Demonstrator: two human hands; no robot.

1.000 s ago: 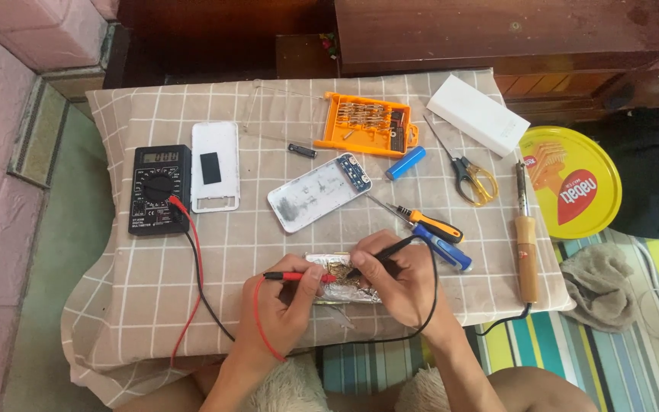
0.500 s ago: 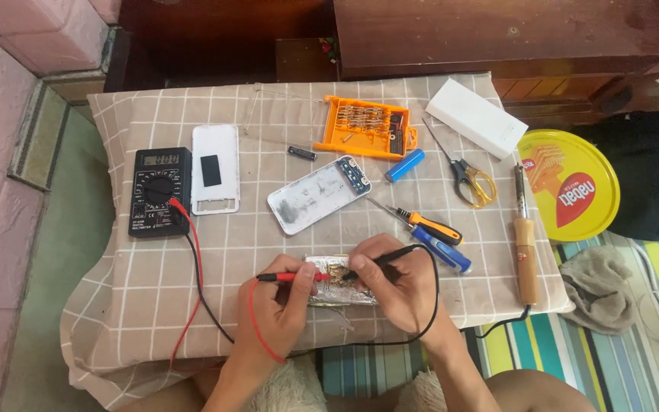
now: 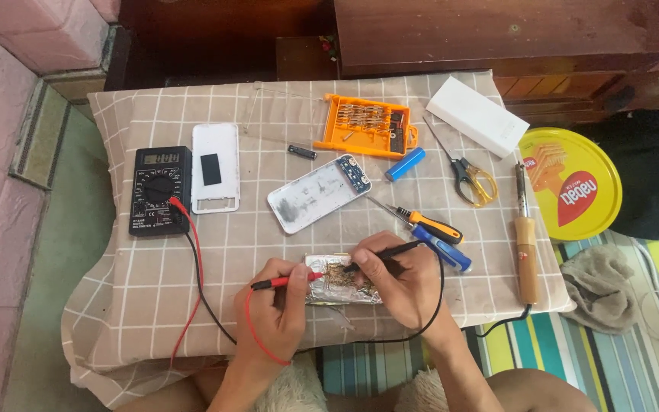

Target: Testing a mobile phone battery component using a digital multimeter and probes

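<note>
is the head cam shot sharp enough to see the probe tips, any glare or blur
Head view: soft, even daylight with faint shadows and no motion blur. The foil-wrapped pack shows slight glints, and the white phone shell looks mildly washed out. The red probe in the left hand and the black probe in the right hand are clear, but their tips are too small to resolve.
</note>
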